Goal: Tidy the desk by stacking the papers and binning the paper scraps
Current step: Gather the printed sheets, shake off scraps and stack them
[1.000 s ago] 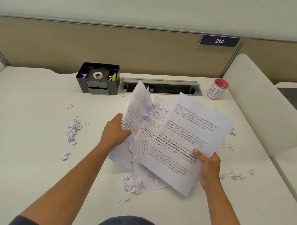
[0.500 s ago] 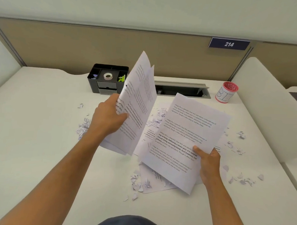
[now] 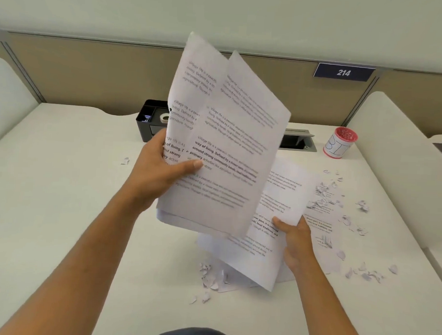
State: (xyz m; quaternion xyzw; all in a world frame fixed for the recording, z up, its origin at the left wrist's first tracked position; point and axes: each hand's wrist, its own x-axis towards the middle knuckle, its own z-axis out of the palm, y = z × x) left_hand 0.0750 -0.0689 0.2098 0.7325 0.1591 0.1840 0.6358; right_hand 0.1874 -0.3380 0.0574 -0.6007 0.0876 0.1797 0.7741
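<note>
A: Big lift here! The left hand (image 3: 161, 169) has swung its fan of white printed sheets (image 3: 223, 142) right up off the white desk (image 3: 57, 185). A second ago that bundle lay low among the litter; now it stands nearly upright, top corners reaching to twelve o'clock and hiding most of the black desk organiser (image 3: 147, 118).

B: Grip check: thumb clamped across the face of the front sheet, fingers curled behind. Firm pinch. And the right hand (image 3: 296, 236)?

A: Pinching the near edge of a single white printed page (image 3: 276, 220) at four o'clock, thumb on top, much as it was before. The fan now overlaps that page, so I'd judge the two lots are about to be merged into one stack.

B: The scraps?

A: Untouched, I'd say. Torn white paper scraps (image 3: 327, 194) lie at two to four o'clock, and a smaller scrap cluster (image 3: 207, 275) at six. At least one more flat sheet (image 3: 321, 227) still lies on the desk beyond the right hand.

B: And the bin?

A: The red-rimmed white cup (image 3: 340, 142), scrawled with lettering, sits at one o'clock, well apart from both hands.
</note>
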